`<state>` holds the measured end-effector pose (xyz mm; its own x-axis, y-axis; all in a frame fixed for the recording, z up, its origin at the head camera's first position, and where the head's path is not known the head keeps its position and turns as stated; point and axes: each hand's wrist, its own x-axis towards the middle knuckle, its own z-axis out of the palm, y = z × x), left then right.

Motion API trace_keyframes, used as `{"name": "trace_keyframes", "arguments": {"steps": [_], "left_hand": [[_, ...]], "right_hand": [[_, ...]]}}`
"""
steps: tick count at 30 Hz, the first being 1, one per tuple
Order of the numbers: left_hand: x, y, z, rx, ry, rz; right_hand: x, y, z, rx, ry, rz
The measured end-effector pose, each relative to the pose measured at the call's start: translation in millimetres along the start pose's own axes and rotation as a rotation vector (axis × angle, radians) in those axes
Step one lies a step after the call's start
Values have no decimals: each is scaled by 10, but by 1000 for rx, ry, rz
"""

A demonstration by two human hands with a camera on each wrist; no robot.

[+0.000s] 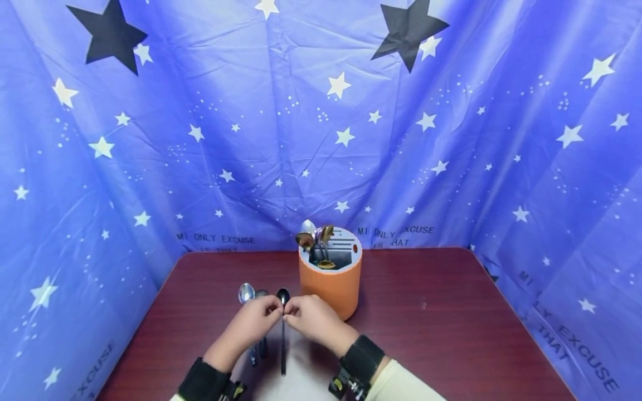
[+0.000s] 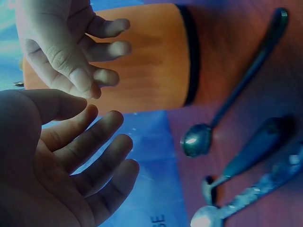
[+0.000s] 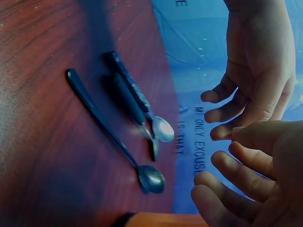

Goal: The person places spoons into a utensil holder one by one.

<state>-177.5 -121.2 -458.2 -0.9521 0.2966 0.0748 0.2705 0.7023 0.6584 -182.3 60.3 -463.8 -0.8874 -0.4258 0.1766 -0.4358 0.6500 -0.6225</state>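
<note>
Black spoon point(image 1: 283, 341) is being supported by the table point(image 1: 426, 323) under left hand point(image 1: 257, 314) and right hand point(image 1: 317, 317), held loosely curved, seemingly empty; light, stiff, slippery handling is being expected, mid-handle gripping advised.

Left grip point(image 1: 257, 315) hovers just beside right grip point(image 1: 317, 317) over a dark spoon point(image 1: 283, 348) near an orange holder point(image 1: 332, 287).
</note>
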Motion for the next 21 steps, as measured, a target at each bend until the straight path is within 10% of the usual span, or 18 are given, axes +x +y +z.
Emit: {"name": "trace_keyframes", "arguments": {"steps": [21], "left_hand": [[-235,-448,232,64,32,-44]], "right_hand": [[33,140,439,-265,-134,40]]}}
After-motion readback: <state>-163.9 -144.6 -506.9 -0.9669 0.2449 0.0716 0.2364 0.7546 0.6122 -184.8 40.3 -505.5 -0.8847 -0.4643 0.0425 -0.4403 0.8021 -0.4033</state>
